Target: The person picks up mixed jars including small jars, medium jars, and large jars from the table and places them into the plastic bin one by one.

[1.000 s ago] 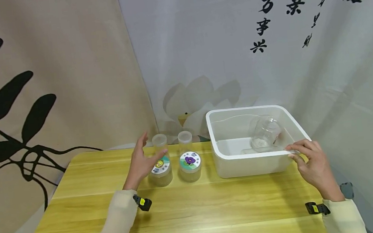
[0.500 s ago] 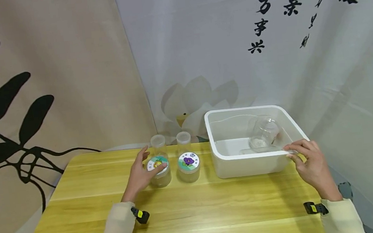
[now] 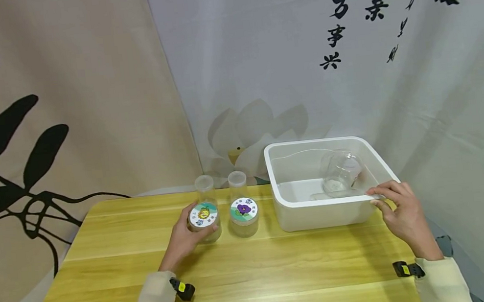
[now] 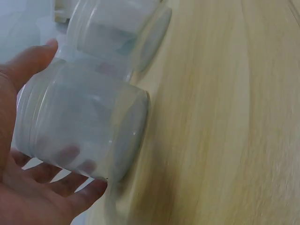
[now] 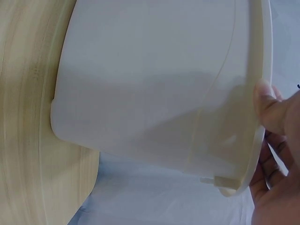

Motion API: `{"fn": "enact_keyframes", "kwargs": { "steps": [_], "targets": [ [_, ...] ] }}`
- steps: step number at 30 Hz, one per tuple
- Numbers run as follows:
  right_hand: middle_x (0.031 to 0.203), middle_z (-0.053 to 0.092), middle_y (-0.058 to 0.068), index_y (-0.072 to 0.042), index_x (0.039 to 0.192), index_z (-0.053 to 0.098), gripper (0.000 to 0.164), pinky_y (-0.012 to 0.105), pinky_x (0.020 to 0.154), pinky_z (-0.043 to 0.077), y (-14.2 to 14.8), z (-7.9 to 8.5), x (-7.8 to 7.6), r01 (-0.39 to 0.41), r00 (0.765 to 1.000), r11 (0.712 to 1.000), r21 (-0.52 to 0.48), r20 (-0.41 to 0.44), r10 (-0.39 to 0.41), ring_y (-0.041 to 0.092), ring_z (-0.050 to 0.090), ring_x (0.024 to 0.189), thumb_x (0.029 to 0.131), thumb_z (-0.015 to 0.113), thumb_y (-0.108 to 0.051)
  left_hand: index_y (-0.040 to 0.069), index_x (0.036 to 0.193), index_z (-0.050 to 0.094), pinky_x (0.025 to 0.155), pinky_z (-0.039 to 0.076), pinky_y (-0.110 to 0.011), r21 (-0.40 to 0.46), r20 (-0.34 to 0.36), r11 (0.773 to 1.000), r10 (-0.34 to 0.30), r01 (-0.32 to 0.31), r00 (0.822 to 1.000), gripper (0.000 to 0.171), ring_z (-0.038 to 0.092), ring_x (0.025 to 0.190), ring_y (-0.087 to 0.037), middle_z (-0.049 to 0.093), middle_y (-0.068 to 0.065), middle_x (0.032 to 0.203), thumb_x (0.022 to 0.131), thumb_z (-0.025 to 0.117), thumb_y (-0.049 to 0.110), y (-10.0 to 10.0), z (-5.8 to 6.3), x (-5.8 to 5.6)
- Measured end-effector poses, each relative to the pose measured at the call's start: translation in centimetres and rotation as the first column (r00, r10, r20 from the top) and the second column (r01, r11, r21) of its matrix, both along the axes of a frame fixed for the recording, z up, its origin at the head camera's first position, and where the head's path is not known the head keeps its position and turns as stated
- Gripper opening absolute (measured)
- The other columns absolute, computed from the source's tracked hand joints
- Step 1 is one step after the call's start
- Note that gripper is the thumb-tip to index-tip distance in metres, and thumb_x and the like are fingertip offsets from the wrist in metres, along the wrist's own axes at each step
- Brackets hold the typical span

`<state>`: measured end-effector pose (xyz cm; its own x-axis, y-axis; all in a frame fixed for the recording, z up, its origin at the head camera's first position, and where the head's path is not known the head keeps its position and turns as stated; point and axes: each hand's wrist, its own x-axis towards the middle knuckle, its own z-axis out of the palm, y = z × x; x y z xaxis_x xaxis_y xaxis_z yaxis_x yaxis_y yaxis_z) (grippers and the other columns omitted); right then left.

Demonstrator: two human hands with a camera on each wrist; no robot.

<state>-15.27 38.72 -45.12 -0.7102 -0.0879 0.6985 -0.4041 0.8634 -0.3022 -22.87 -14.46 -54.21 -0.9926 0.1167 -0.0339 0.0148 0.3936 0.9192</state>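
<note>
In the head view, my left hand (image 3: 185, 238) reaches round a clear plastic jar (image 3: 211, 234) whose round lid sticker bears a yellow flower. Its thumb lies along the near side and its fingers along the far left side; the left wrist view has fingertips (image 4: 91, 192) against the jar wall. Just right of it stands a similar jar (image 3: 245, 227) with a purple flower on its lid. At the front right corner of a white plastic bin (image 3: 328, 213), my right hand (image 3: 404, 215) pinches the rim, thumb outside and fingers over the edge.
A clear container (image 3: 339, 175) lies tilted inside the bin. Behind the jars stand two clear cylinders with whitish tops, a left cylinder (image 3: 204, 184) and a right cylinder (image 3: 237, 180). The wooden table (image 3: 290, 274) meets a printed curtain (image 3: 234, 73) at the back.
My left hand has lowered from above the yellow-flower jar, and its fingers have drawn in round the jar's sides. The right hand stays on the bin rim; the view has shifted slightly.
</note>
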Motion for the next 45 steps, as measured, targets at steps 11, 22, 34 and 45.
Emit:
{"fn": "enact_keyframes", "kwargs": {
  "steps": [11, 22, 34, 45],
  "targets": [
    [0.095, 0.066, 0.010, -0.004, 0.096, 0.078, 0.031, 0.028, 0.073, 0.030, 0.0, 0.0, -0.1, -0.007, 1.000, 1.000, -0.007, 0.001, 0.007, 0.010, 0.041, 0.089, 0.073, 0.081, 0.017, 0.016, 0.160, 0.026, 0.122, 0.030, -0.063, 0.055, 0.011, 0.998, -0.029, 0.029, 1.000, 0.104, 0.033, 0.151, -0.042, 0.037, -0.016, 0.161, 0.080, 0.090, 0.028, -0.1, -0.1, 0.2],
    [0.094, 0.066, 0.010, -0.003, 0.094, 0.078, 0.032, 0.027, 0.072, 0.031, -0.1, -0.1, -0.1, -0.020, 1.000, 1.000, -0.007, -0.021, 0.019, 0.010, 0.041, 0.087, 0.071, 0.082, 0.018, 0.016, 0.159, 0.029, 0.120, 0.034, -0.062, 0.022, 0.015, 1.000, -0.003, 0.003, 1.000, 0.104, 0.038, 0.148, -0.040, 0.040, -0.015, 0.159, 0.078, 0.091, 0.034, -0.3, -0.3, 0.3],
    [0.095, 0.066, 0.011, -0.004, 0.095, 0.077, 0.034, 0.026, 0.070, 0.028, 0.0, -0.2, -0.1, -0.023, 0.999, 1.000, -0.015, -0.032, 0.022, 0.008, 0.039, 0.086, 0.070, 0.081, 0.019, 0.016, 0.158, 0.031, 0.116, 0.041, -0.059, -0.002, -0.029, 1.000, -0.006, 0.006, 1.000, 0.104, 0.044, 0.143, -0.036, 0.044, -0.011, 0.156, 0.076, 0.092, 0.038, -0.3, 1.0, 0.8],
    [0.095, 0.066, 0.011, -0.004, 0.095, 0.078, 0.032, 0.026, 0.070, 0.028, -0.1, -0.2, -0.1, -0.010, 1.000, 1.000, -0.016, -0.017, 0.010, 0.007, 0.039, 0.086, 0.072, 0.081, 0.018, 0.018, 0.157, 0.033, 0.116, 0.042, -0.057, -0.010, -0.073, 1.000, -0.001, 0.000, 0.997, 0.106, 0.045, 0.142, -0.033, 0.045, -0.009, 0.155, 0.074, 0.092, 0.044, -0.1, 2.8, 1.1]
  ]
}}
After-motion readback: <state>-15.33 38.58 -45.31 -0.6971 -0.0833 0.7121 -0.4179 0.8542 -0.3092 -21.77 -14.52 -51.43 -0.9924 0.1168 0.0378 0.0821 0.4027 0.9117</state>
